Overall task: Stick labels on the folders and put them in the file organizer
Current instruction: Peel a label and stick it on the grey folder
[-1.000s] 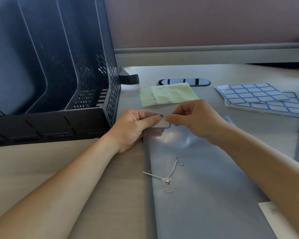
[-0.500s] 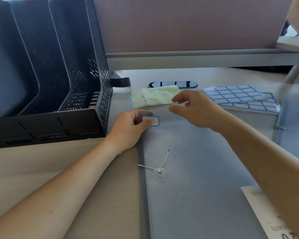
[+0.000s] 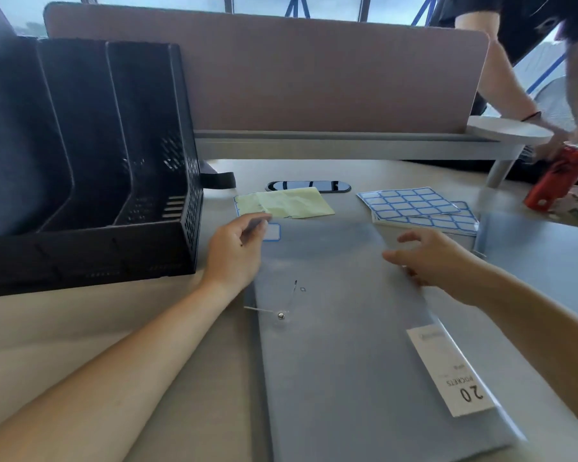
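Note:
A grey-blue folder lies flat on the desk in front of me. A white label with a blue border sits on its far left corner. My left hand rests at that corner, fingertips touching the label's left side. My right hand hovers over the folder's right edge, fingers apart and holding nothing. The black file organizer stands at the left with its slots showing no folders. Sheets of blue-bordered labels lie at the far right of the folder.
Used yellow backing paper lies beyond the folder. Another grey folder lies at the right. A person at the far right holds a red can. A brown partition closes the desk's back.
My right hand let go of the label and drew back to the right over the folder's edge. The label now lies on the folder under my left fingertips. The view tilted upward.

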Available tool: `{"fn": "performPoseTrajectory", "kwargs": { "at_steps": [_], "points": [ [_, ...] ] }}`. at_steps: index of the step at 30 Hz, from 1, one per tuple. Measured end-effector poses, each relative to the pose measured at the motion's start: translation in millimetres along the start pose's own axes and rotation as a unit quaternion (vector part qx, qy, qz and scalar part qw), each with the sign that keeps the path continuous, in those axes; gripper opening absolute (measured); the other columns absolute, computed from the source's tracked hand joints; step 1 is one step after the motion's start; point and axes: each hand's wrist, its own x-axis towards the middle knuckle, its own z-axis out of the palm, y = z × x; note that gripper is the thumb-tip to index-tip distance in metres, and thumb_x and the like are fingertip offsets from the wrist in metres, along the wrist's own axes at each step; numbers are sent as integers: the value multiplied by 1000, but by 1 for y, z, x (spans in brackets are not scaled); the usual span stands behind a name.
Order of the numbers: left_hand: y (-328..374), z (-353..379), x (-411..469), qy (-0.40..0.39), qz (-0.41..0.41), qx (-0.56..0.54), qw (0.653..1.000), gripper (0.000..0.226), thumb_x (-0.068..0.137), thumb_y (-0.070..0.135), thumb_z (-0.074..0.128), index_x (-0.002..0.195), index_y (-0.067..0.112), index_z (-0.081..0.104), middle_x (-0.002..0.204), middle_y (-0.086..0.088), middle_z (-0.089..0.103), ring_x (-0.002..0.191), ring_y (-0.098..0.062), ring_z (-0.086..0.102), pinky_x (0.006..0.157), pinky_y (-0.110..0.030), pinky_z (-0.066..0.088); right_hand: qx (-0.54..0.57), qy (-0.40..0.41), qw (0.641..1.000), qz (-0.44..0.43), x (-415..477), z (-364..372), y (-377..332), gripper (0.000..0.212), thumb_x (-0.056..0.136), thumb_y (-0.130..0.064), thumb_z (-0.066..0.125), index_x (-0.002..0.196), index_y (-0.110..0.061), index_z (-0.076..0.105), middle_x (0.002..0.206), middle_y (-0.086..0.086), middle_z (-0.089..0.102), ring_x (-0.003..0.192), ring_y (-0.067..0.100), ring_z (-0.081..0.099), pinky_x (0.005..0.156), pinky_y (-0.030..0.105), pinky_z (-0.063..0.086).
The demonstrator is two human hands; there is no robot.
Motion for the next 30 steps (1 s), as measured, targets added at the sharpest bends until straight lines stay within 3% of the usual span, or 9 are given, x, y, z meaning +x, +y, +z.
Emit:
{"fn": "performPoseTrajectory", "kwargs": {
  "at_steps": [5, 9, 12, 14, 16, 18, 22, 27, 30],
  "points": [
    [18, -4, -4, 33, 0, -36, 999, 15, 98, 18, 58, 99, 29, 69, 96, 25, 66, 92, 5, 62, 84, -14, 44, 109, -88, 990, 3, -23, -3, -9, 11, 94, -13, 64, 92, -8, 73, 91, 16, 73, 71, 24, 66, 64, 29, 54],
    [21, -10, -3, 57, -17, 23, 998, 25, 96, 32, 60, 119, 25, 67, 115, 20, 62, 120, -12, 55, 106, -30, 39, 175, 17, 981, -83, -30, -6, -25, 22, 96, -12, 60, 82, -18, 76, 81, 6, 75, 71, 26, 67, 74, 43, 58],
    [25, -8, -8, -7, -189, -159, 969, 66, 78, 56, 72, 136, 33, 51, 133, 5, 61, 122, -19, 59, 107, -47, 44, 140, 130, 967, -168, -27, -15, -35, 30, 96, -16, 59, 73, -27, 74, 71, -6, 70, 65, 19, 62, 66, 35, 54],
    [44, -5, -20, -82, -254, -289, 920, 57, 86, 44, 69, 135, 19, 54, 122, -6, 70, 107, -24, 69, 93, -51, 54, 177, 160, 948, -210, -28, -22, -42, 24, 98, -14, 58, 81, -26, 71, 74, -8, 69, 63, 12, 61, 65, 31, 51],
    [58, 0, -27, -145, -251, -322, 901, 22, 99, 23, 56, 107, 7, 69, 97, -12, 76, 82, -22, 75, 71, -39, 62, 195, 189, 930, -249, -28, -29, -43, 15, 98, -16, 58, 96, -25, 71, 80, -11, 72, 69, 7, 64, 71, 31, 53],
    [69, 4, -34, -177, -227, -344, 894, 21, 101, 16, 50, 92, 10, 68, 82, -7, 76, 67, -18, 73, 62, -32, 62, 195, 210, 920, -267, -26, -37, -43, 14, 97, -23, 59, 100, -28, 72, 86, -12, 75, 76, 7, 66, 76, 32, 55],
    [86, 5, -37, -153, -160, -357, 907, 19, 101, 15, 51, 89, 19, 65, 80, -1, 74, 65, -13, 71, 63, -30, 61, 128, 208, 939, -240, -30, -48, -45, 19, 95, -28, 60, 113, -32, 66, 88, -19, 73, 85, 13, 67, 83, 35, 54],
    [113, -2, -37, -112, -78, -347, 928, 24, 103, 13, 48, 94, 23, 68, 80, -3, 74, 67, -17, 69, 63, -33, 60, -148, 265, 912, -275, -71, -33, -40, 58, 91, -40, 59, 146, -33, 41, 145, 3, 43, 131, 26, 41, 106, 41, 36],
    [132, -12, -41, -90, 7, -301, 949, 29, 102, 12, 49, 95, 29, 71, 84, -2, 76, 76, -22, 71, 76, -43, 58, -169, 188, 915, -314, -104, -18, -60, 62, 93, -42, 61, 149, -41, 35, 159, 1, 25, 133, 23, 41, 113, 33, 30]
  ]
}}
